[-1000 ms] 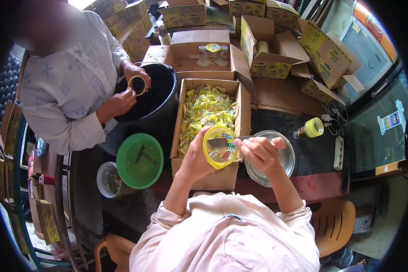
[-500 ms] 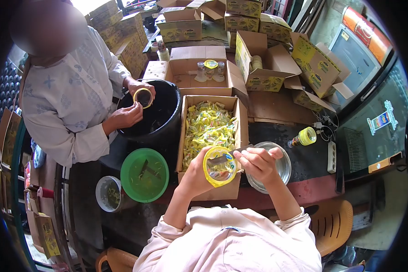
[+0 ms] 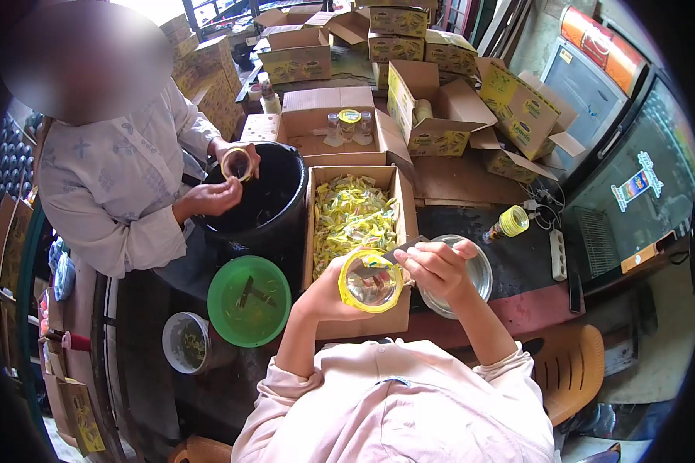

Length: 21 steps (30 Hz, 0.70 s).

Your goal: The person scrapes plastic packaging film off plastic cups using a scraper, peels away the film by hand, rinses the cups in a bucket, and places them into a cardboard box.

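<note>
My left hand (image 3: 326, 293) is closed around a clear glass (image 3: 374, 287), its mouth facing up toward me. A yellow band (image 3: 347, 299) circles the glass's rim. In the pinched fingers of my right hand (image 3: 439, 268) is a knife (image 3: 400, 250) with a thin, dark, flat blade. The blade lies at the far right side of the glass's mouth, near the yellow band; whether it touches cannot be told. Directly beyond my hands, a cardboard box (image 3: 310, 231) holds a heap of yellow plastic scraps (image 3: 355, 216). A round metal bowl (image 3: 483, 282) is partly hidden behind my right hand.
At left, a co-worker (image 3: 120, 170) holds another glass (image 3: 237, 163) over a black bucket (image 3: 295, 202). A green basin (image 3: 222, 320) and white pail (image 3: 174, 356) stand nearer. Yellow rings on a bottle (image 3: 511, 222) stand right. Open cartons (image 3: 448, 116) fill the back.
The view has shifted slightly. The glass in my left hand has tilted, showing more of its interior, and the knife has risen a little along its rim.
</note>
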{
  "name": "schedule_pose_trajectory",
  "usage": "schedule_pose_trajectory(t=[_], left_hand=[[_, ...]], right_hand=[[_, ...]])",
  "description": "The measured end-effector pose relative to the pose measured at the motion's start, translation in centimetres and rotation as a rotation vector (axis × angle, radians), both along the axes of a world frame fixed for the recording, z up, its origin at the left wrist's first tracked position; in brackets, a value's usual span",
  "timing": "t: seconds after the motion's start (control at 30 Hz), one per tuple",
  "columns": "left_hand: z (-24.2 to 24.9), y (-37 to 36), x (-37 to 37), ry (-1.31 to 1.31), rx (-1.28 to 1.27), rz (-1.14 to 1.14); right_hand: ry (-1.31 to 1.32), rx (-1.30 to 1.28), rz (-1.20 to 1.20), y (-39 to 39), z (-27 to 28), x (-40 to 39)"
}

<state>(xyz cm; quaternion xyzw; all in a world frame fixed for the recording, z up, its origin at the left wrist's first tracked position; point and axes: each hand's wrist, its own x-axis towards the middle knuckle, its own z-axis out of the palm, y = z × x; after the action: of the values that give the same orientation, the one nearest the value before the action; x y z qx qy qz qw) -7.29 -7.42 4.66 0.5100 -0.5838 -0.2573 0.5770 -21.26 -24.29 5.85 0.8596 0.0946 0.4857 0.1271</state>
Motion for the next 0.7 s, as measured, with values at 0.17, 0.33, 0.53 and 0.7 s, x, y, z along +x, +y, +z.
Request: schedule_pose_trajectory(t=[0.17,0.33,0.53,0.7], left_hand=[[0.5,-0.3,0.8,0.230,0.095,-0.151],[2.1,-0.5,2.1,0.210,0.230,-0.333],[2.1,-1.4,2.8,0.330,0.266,-0.632],[1.5,-1.9,2.9,0.400,0.294,-0.711]], right_hand=[[-0.035,-0.001,0.059,-0.6,0.2,0.8],[-0.077,0.038,0.153,-1.0,0.4,1.9],[-0.112,0.073,0.188,-1.2,0.3,2.6],[-0.124,0.099,0.188,-1.3,0.1,2.9]])
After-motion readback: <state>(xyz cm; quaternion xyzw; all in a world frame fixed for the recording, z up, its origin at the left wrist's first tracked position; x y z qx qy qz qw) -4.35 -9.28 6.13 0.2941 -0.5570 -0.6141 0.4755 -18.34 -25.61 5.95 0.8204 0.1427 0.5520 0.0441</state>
